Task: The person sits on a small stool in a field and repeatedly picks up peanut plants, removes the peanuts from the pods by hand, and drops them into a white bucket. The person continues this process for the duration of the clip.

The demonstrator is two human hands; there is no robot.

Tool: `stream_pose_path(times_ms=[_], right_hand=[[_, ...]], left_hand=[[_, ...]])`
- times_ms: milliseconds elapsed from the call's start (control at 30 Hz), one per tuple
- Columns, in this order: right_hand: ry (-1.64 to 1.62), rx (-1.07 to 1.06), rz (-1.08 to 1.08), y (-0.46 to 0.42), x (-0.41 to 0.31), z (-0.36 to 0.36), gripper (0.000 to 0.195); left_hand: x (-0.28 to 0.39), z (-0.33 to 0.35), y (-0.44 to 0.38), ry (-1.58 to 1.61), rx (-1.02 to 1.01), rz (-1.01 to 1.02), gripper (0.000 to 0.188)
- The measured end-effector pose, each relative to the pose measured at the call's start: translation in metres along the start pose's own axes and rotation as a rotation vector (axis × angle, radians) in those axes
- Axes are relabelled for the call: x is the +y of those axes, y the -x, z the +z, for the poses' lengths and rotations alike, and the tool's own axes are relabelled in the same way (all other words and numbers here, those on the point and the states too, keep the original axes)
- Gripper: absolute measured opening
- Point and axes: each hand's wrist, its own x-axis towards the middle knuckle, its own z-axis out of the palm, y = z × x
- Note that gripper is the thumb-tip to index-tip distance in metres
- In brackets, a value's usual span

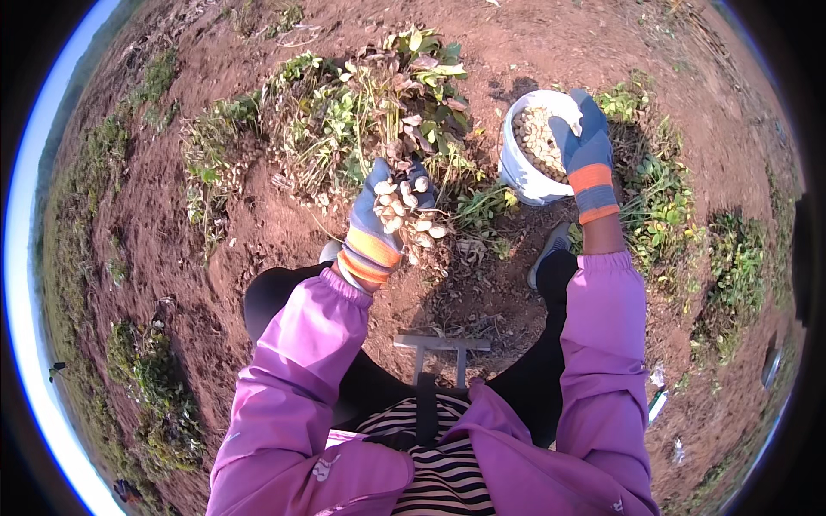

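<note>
My left hand (pixel 381 222), in a blue and orange work glove, grips a pulled peanut plant near its roots, where a cluster of pale peanut pods (pixel 406 206) hangs. The plant's stems and leaves (pixel 400 122) stretch away from me. My right hand (pixel 584 151), gloved alike, is over the right rim of a white plastic bucket (pixel 532 177); its fingers are apart and I see nothing held in them. Many peanuts in their shells (pixel 539 142) lie inside the bucket.
More uprooted peanut plants (pixel 226 148) lie on the reddish soil at the left, with leafy plants (pixel 652 206) right of the bucket. A low metal-framed stool (pixel 442 343) shows between my legs. My shoe (pixel 552 251) is just below the bucket.
</note>
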Motion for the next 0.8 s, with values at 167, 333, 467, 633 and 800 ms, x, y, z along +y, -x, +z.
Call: stream_pose_path(times_ms=[167, 333, 467, 633, 800], right_hand=[[-0.647, -0.512, 0.034, 0.068, -0.104, 0.017, 0.027], [-0.543, -0.670, -0.174, 0.086, -0.130, 0.025, 0.038], [-0.406, -0.660, -0.244, 0.091, -0.131, 0.030, 0.040], [-0.396, -0.734, -0.168, 0.096, -0.133, 0.034, 0.041], [-0.374, -0.631, -0.211, 0.103, -0.130, 0.043, 0.042]], left_hand=[[0.007, -0.004, 0.009, 0.045, -0.031, -0.030, 0.044], [0.003, 0.010, 0.004, 0.059, 0.062, 0.102, 0.041], [-0.002, 0.017, 0.004, -0.011, 0.142, 0.155, 0.041], [-0.003, 0.020, 0.007, -0.106, 0.226, 0.192, 0.042], [-0.002, 0.016, 0.008, -0.083, 0.224, 0.213, 0.036]])
